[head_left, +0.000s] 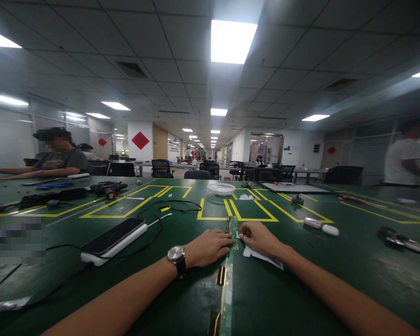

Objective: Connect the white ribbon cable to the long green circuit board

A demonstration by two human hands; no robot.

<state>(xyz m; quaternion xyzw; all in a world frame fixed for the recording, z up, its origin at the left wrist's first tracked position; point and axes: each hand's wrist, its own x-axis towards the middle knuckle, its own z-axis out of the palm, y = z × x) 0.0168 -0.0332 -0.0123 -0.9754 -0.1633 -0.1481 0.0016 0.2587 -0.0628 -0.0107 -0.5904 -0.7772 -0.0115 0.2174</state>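
Observation:
A long, narrow green circuit board (227,289) with gold-coloured flex tabs along its left edge runs away from me on the green table. My left hand (210,247), a watch on its wrist, lies flat with fingers stretched out, the tips at the board's left edge. On the opposite side, my right hand (257,237) is closed in a pinch beside the board's right edge. A small white piece (238,235) shows at its fingertips; its kind is unclear. White paper (262,256) lies under the right hand and wrist, partly hidden by them.
Left of my hands, a phone (114,237) rests on a white block with black cables around it. A white basket (221,188) stands ahead. To the right are a pink and white case (312,223) and a dark metal tool (404,240). A person (59,154) sits far left; another (404,156) stands right.

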